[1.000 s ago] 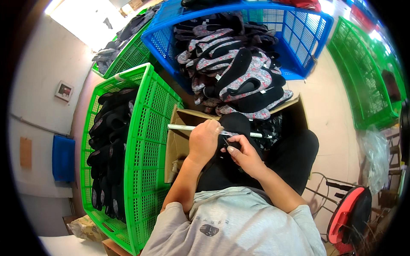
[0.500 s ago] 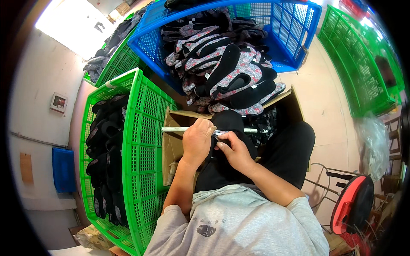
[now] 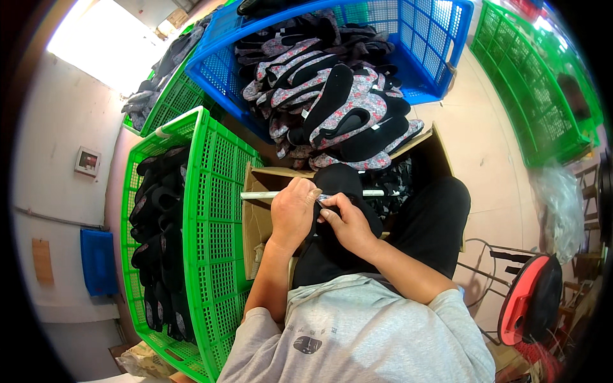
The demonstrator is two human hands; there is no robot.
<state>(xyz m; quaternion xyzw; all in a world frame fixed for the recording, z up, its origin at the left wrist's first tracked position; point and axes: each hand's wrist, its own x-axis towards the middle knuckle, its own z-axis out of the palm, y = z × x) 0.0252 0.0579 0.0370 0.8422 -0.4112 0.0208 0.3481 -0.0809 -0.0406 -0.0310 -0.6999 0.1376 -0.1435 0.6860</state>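
Note:
My left hand [image 3: 292,207] is closed, thumb against the curled fingers, on one end of a small patterned piece of fabric [image 3: 323,198]. My right hand [image 3: 347,225] pinches the other side of it between thumb and fingertips. The fabric is mostly covered by my fingers. Both hands are above a rounded black shape [image 3: 338,177]; I cannot tell whether it is a slipper or my knee. A white rod [image 3: 255,195] runs crosswise behind my left hand, and its far end shows beyond the black shape.
An open cardboard box [image 3: 257,220] holding dark patterned pieces surrounds my legs. At left, a green crate [image 3: 217,236] contains black slippers. Ahead, a blue crate [image 3: 440,48] holds piled floral slippers [image 3: 341,115]. A red-and-black round seat [image 3: 530,300] and green crates [image 3: 530,83] are at right.
My right fingers have shifted slightly on the fabric, and less of it shows between my hands. The view has moved a little. Both hands keep their hold.

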